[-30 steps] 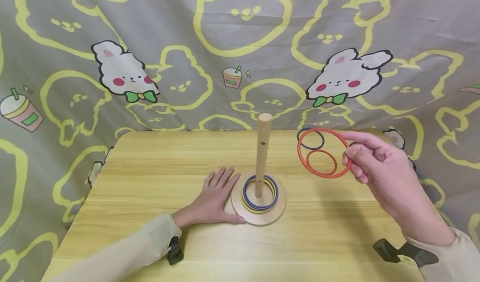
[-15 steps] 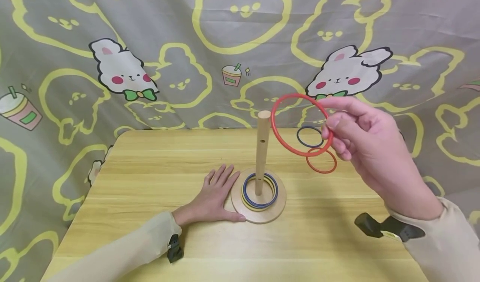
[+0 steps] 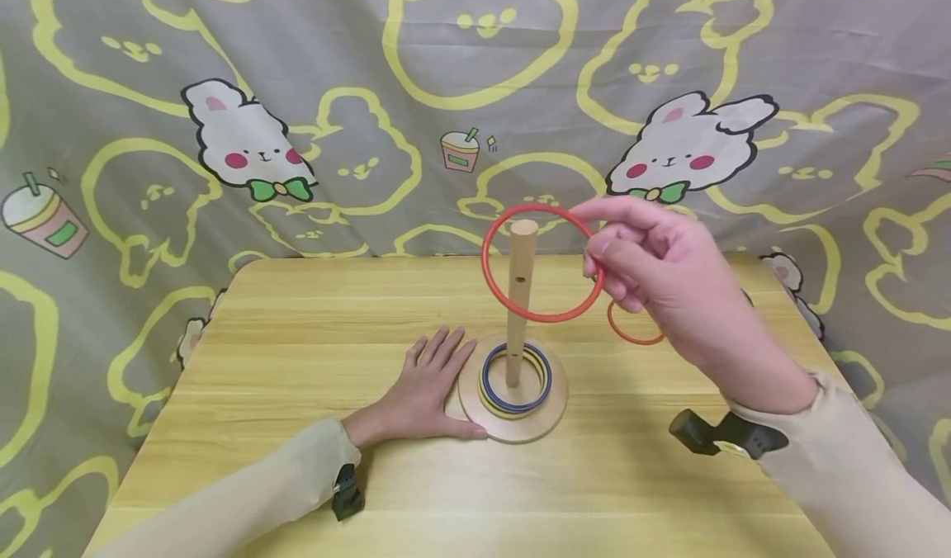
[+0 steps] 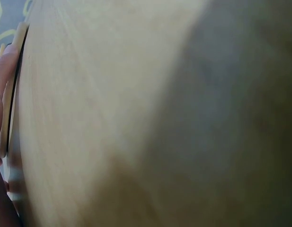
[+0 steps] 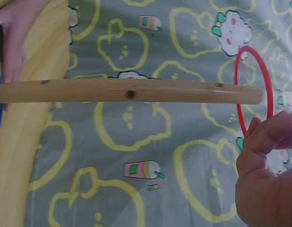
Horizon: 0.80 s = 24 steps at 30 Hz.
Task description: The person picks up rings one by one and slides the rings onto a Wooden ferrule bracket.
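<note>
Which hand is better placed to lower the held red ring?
Probably the right hand: its fingers pinch the red ring at the top of the wooden peg. The left hand touches the round base.

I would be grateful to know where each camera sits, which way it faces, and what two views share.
Head: worn on the head, facing forward and down at the table and patterned cloth; both sleeves, the left hand and the right hand show.
Left wrist: on that wrist, facing the blurred table close up, the base at the left edge; part of the left hand shows.
Right wrist: on that wrist, facing the post and cloth; both hands show partly.
Shared: head and right wrist both show the red ring and post.
</note>
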Motion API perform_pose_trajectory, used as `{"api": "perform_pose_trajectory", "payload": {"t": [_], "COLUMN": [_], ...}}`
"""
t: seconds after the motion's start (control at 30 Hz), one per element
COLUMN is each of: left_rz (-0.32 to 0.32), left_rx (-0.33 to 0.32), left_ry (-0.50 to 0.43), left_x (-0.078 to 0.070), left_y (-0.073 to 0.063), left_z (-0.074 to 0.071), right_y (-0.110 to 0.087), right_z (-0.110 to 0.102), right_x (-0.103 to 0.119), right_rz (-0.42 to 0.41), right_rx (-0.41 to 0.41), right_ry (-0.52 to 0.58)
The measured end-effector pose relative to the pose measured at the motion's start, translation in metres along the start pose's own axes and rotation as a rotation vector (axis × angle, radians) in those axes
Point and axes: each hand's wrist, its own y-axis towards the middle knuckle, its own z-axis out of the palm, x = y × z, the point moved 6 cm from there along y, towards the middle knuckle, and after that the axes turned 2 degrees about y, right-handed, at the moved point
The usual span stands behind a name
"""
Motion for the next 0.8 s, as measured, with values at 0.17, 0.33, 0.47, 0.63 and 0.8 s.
{"api": "perform_pose_trajectory", "payload": {"t": [0.17, 0.33, 0.47, 0.63, 0.8], "left_rz": [0.003, 0.009, 0.0, 0.002, -0.006], "left_rx": [-0.003, -0.012, -0.005, -0.005, -0.005], "left_ry": [0.002, 0.007, 0.016, 0.002, 0.006], "left_x": [-0.001, -0.001, 0.0, 0.0, 0.0], "left_y": [-0.001, 0.0, 0.0, 0.001, 0.001], "left_z": [-0.001, 0.0, 0.0, 0.0, 0.002], "right_y": [0.004, 0.006, 0.004, -0.002, -0.007], "right_z": [0.004, 0.004, 0.002, -0.001, -0.006], "right_x": [-0.024, -0.055, -0.079, -0.11, -0.138], "right_rz": [0.029, 0.108, 0.157, 0.19, 0.218], "right_rx": [0.029, 0.056, 0.077, 0.118, 0.141], "right_ry": [-0.106, -0.2, -0.225, -0.236, -0.264]}}
